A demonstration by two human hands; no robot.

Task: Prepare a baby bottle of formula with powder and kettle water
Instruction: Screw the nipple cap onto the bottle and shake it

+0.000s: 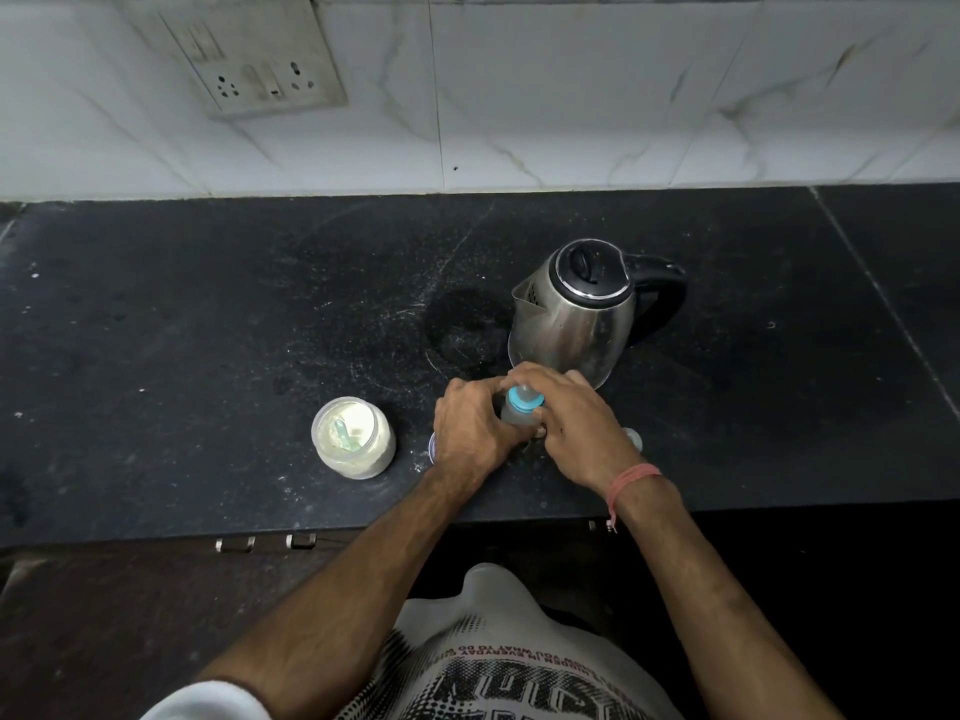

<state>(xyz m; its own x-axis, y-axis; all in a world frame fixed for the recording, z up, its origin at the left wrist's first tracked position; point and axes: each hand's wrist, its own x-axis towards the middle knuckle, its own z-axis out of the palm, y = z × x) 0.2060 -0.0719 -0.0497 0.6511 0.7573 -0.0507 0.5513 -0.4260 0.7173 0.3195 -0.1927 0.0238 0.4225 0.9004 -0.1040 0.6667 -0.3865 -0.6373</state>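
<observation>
A clear baby bottle [513, 417] with a blue collar and teat stands on the black counter [208, 314]. My left hand [470, 428] grips the bottle's body from the left. My right hand [563, 423] has its fingers curled round the blue collar at the top. Behind them stands a steel kettle [574, 311] with a black lid and handle, its lid closed. To the left, an open jar of formula powder [353, 436] holds a pale green scoop.
A small clear cap [634, 439] lies right of my right hand. A round lid [431, 446] shows partly under my left hand. The counter's front edge runs just below my wrists. A wall socket [260, 70] sits on the tiled wall at the upper left.
</observation>
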